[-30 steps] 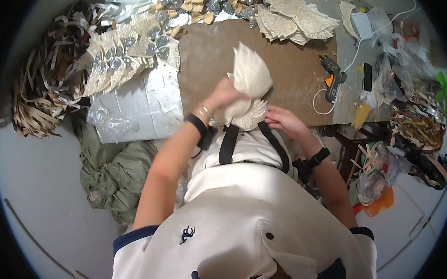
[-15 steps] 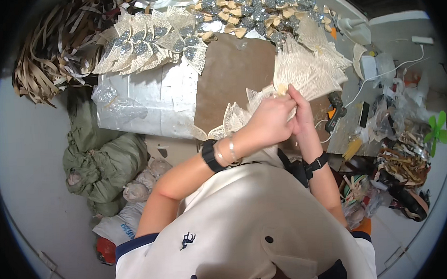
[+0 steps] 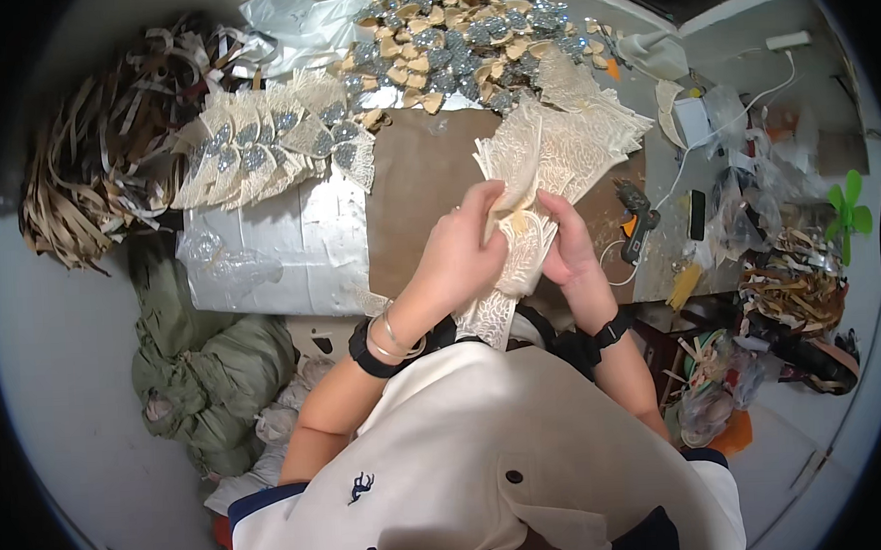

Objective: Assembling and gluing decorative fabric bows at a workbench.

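A cream piece of lace-patterned material (image 3: pixel 518 252), gathered or folded at its middle, hangs between my hands in front of my chest. My left hand (image 3: pixel 466 242) is closed on its left side, thumb and fingers pinching the folded part. On its right edge, my right hand (image 3: pixel 569 238) grips with thumb and fingers. Just beyond them lies a stack of similar cream pieces (image 3: pixel 587 136). A brown mat (image 3: pixel 421 173) lies under and to the left of the stack. Farther left, cream pieces with glittery grey parts (image 3: pixel 258 145) overlap in rows.
Glittery grey and tan bows (image 3: pixel 460 38) are heaped at the far edge. A black and orange glue gun (image 3: pixel 638 222) lies right of my hands, near a dark phone-like slab (image 3: pixel 696 215). Brown strips (image 3: pixel 92 162) hang at the left; green sacks (image 3: pixel 214 383) stand below.
My hands have come apart and turned, drawing the cream piece nearer my body so that more of it shows. The whole view has shifted a little.
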Demonstrator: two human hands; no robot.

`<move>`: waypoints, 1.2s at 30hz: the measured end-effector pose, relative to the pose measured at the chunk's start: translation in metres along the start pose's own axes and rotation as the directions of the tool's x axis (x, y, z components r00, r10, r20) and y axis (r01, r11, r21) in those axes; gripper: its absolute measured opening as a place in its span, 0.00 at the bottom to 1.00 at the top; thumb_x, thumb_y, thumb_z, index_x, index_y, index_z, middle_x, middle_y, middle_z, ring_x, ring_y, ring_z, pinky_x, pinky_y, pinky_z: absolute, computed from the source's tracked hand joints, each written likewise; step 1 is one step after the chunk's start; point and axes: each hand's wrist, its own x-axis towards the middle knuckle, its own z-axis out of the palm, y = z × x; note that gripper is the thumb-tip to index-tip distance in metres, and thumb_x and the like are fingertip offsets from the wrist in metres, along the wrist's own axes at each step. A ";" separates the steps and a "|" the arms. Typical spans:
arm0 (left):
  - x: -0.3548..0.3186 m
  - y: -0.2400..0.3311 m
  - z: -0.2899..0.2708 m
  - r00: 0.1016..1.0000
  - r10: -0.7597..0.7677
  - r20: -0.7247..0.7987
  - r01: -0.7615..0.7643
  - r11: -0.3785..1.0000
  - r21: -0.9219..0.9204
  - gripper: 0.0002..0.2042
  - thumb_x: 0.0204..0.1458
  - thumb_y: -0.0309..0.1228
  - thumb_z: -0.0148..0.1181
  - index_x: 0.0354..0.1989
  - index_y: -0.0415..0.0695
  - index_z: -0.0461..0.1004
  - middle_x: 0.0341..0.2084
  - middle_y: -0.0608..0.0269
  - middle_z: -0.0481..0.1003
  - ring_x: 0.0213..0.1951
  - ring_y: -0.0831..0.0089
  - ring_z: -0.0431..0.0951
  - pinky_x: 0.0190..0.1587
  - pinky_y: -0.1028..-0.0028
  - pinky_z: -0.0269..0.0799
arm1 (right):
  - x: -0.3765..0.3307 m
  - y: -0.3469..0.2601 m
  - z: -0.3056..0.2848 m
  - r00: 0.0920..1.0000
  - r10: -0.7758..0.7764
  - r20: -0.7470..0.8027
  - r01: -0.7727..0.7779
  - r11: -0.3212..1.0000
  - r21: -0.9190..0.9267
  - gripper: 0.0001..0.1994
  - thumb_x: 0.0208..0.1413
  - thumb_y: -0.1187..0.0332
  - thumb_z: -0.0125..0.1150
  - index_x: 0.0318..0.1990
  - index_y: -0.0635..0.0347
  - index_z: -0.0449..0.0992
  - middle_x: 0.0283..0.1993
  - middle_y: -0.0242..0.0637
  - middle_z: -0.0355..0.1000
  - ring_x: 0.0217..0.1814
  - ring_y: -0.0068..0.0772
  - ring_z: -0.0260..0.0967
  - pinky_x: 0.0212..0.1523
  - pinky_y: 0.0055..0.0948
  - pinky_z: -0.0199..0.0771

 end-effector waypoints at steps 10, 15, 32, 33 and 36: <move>0.008 -0.008 0.007 0.987 0.138 -0.082 -0.143 0.988 -0.060 0.16 0.58 0.24 0.49 0.54 0.40 0.72 0.42 0.44 0.74 0.48 0.61 0.75 0.51 0.72 0.68 | -0.014 -0.002 0.016 0.995 -0.098 -0.017 0.096 0.993 -0.070 0.20 0.64 0.63 0.50 0.58 0.67 0.66 0.55 0.41 0.69 0.57 0.31 0.68 0.59 0.34 0.68; 0.006 0.013 0.001 1.000 0.024 0.017 -0.027 0.988 0.150 0.32 0.48 0.39 0.66 0.60 0.36 0.64 0.52 0.44 0.69 0.55 0.60 0.70 0.58 0.69 0.64 | -0.017 -0.009 0.022 0.995 -0.096 0.010 0.096 0.975 -0.199 0.21 0.64 0.61 0.50 0.58 0.67 0.65 0.56 0.40 0.68 0.59 0.30 0.66 0.59 0.32 0.66; 0.000 0.043 0.016 0.996 0.061 -0.064 -0.036 0.941 0.336 0.29 0.43 0.38 0.71 0.51 0.33 0.70 0.47 0.45 0.68 0.42 0.49 0.77 0.44 0.62 0.74 | -0.015 -0.040 0.010 0.997 0.048 0.060 -0.041 0.993 -0.108 0.21 0.56 0.72 0.54 0.57 0.68 0.66 0.50 0.43 0.71 0.51 0.32 0.72 0.50 0.33 0.76; 0.003 0.038 0.014 0.990 0.115 -0.082 -0.083 0.942 0.324 0.31 0.41 0.38 0.72 0.52 0.34 0.71 0.47 0.45 0.69 0.42 0.51 0.76 0.46 0.63 0.73 | -0.017 -0.041 0.010 0.997 0.036 0.072 -0.027 0.992 -0.125 0.21 0.56 0.72 0.54 0.58 0.67 0.65 0.51 0.43 0.71 0.51 0.32 0.72 0.51 0.33 0.76; 0.007 0.030 0.007 0.995 0.100 -0.004 -0.096 0.960 0.262 0.33 0.42 0.40 0.73 0.56 0.37 0.70 0.42 0.49 0.70 0.45 0.55 0.75 0.48 0.65 0.70 | -0.021 -0.048 0.004 0.996 0.043 0.076 -0.030 0.987 -0.158 0.23 0.56 0.72 0.55 0.59 0.66 0.64 0.52 0.43 0.71 0.53 0.32 0.72 0.53 0.33 0.75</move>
